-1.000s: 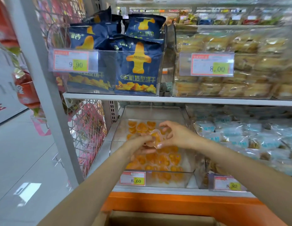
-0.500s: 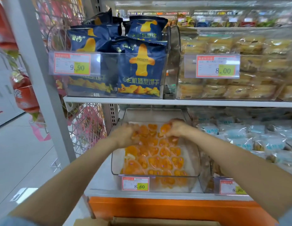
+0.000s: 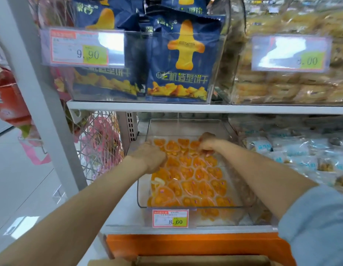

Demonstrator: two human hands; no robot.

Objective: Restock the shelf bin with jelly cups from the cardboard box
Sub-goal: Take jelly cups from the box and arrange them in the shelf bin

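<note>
Floor: pale glossy tiles [image 3: 19, 189] ran along the left side.
Light: a bright reflection [image 3: 19, 226] lay on the tiles at lower left.
Upright: a grey-white post [image 3: 42, 112] stood at the shelving's left end.
Side panel: wire mesh [image 3: 97, 146] sat just behind the post.
Upper shelf: a white board [image 3: 186, 108] carried blue snack bags [image 3: 178, 60] and wrapped pastries [image 3: 282, 87].
Base: an orange panel [image 3: 186, 244] ran under the lower shelf's front edge.

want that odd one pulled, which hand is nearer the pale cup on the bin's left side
Left. The left hand sits just behind the pale cup, on the same side; the right hand is across the bin, back right.
</note>
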